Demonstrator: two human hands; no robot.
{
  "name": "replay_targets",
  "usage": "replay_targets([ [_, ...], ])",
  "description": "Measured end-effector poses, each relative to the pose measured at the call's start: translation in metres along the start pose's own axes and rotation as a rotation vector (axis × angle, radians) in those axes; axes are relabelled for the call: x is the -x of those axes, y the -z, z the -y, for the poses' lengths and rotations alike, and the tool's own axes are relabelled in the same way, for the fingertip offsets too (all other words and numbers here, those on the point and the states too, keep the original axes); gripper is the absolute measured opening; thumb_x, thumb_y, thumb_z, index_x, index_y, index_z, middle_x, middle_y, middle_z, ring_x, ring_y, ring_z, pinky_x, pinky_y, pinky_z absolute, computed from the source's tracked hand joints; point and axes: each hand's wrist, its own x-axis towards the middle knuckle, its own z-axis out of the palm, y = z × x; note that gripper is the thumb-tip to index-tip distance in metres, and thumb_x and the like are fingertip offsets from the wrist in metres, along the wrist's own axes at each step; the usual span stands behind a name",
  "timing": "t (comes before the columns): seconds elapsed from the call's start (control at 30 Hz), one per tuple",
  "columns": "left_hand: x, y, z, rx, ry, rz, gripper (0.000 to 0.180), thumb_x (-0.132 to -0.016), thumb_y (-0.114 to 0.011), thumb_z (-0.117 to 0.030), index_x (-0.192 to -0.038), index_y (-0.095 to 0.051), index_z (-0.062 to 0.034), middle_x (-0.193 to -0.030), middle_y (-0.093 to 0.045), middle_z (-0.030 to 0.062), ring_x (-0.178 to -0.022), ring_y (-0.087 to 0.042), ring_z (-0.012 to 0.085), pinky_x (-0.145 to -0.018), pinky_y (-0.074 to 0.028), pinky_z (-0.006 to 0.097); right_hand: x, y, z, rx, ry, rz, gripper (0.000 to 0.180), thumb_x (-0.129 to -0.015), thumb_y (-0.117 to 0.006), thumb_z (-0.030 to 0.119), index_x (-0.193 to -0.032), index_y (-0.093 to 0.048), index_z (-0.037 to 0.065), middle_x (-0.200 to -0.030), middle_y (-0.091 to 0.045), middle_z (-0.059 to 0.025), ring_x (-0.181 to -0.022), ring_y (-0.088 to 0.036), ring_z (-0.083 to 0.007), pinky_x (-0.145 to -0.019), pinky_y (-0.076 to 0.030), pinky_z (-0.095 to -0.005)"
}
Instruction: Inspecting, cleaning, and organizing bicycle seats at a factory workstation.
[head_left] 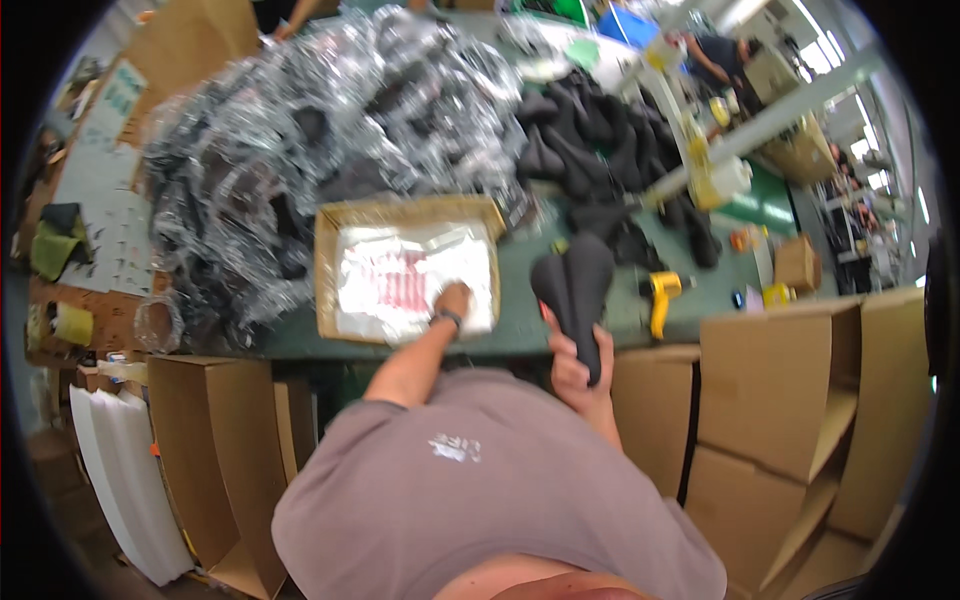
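Note:
My right hand (572,368) grips the narrow nose of a black bicycle saddle (574,283), holding it up over the front edge of the green table (520,300). My left hand (453,300) reaches into a shallow cardboard box (325,270) and rests on the clear plastic bags (400,280) stacked inside, at their right end. A dark watch sits on my left wrist. The picture is motion blurred.
A big heap of saddles wrapped in clear plastic (300,140) fills the table's left and back. Bare black saddles (590,140) pile at the back right. A yellow power tool (660,295) lies right of my saddle. Cardboard cartons (790,400) stand at my right and left (210,450). Another person (720,55) works far back.

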Motion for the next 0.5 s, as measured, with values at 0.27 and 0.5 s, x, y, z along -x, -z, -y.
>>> replay_targets([
  [0.27, -0.002, 0.025, -0.018, 0.012, 0.137, -0.116, 0.030, -0.111, -0.054, -0.028, -0.118, -0.070, -0.0035, -0.113, -0.077, 0.0290, -0.108, -0.073, 0.0494, -0.093, -0.058, 0.058, -0.015, -0.005, -0.011, -0.156, -0.167, 0.426, 0.109, -0.105, -0.060, 0.077, -0.179, -0.017, 0.010, -0.078, -0.053, -0.0094, -0.042, -0.048, -0.0102, -0.038, -0.040, -0.0238],
  [0.5, -0.010, 0.019, 0.032, 0.322, 0.156, -0.319, 0.038, -0.098, -0.070, -0.024, -0.127, -0.076, 0.0002, -0.105, -0.082, 0.0205, -0.094, -0.079, 0.0380, -0.087, -0.062, 0.048, -0.007, -0.004, -0.012, 0.084, -0.236, 0.402, 0.118, -0.102, -0.058, 0.083, -0.179, -0.014, 0.005, -0.072, -0.053, -0.0091, -0.041, -0.048, -0.0095, -0.037, -0.038, -0.0237],
])
